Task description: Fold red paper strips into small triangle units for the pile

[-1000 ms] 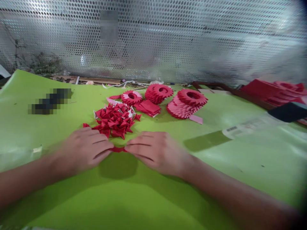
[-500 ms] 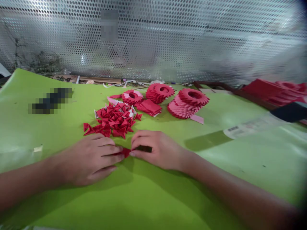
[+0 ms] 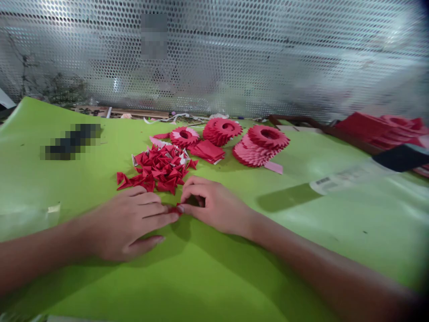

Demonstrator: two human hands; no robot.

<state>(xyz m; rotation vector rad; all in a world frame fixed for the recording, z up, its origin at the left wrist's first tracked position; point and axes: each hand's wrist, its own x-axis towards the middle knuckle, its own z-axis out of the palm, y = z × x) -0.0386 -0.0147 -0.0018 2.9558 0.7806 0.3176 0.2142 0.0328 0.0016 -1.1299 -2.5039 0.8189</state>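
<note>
A small piece of red paper (image 3: 175,209) lies between my hands on the green table covering (image 3: 214,273), mostly hidden by fingers. My left hand (image 3: 130,223) rests palm down, its fingertips pressing on the paper from the left and its thumb held apart. Thumb and forefinger of my right hand (image 3: 212,203) pinch the paper's right end. Just beyond the hands is a heap of folded red paper triangles (image 3: 161,167), a few of them white. Behind that heap lies a stack of flat red paper pieces (image 3: 208,150).
Round paper shapes stand farther back: a small pink-red ring (image 3: 184,135), a red one (image 3: 222,130) and a taller red-and-pink one (image 3: 260,145). At right are a clear tube with a dark end (image 3: 351,175) and more red paper (image 3: 378,129). A perforated metal panel (image 3: 214,53) rises behind.
The fingers of both hands have moved closer together over the red paper, and less of it shows. My right hand has shifted slightly left, its finger and thumb more curled. My left thumb has spread outward.
</note>
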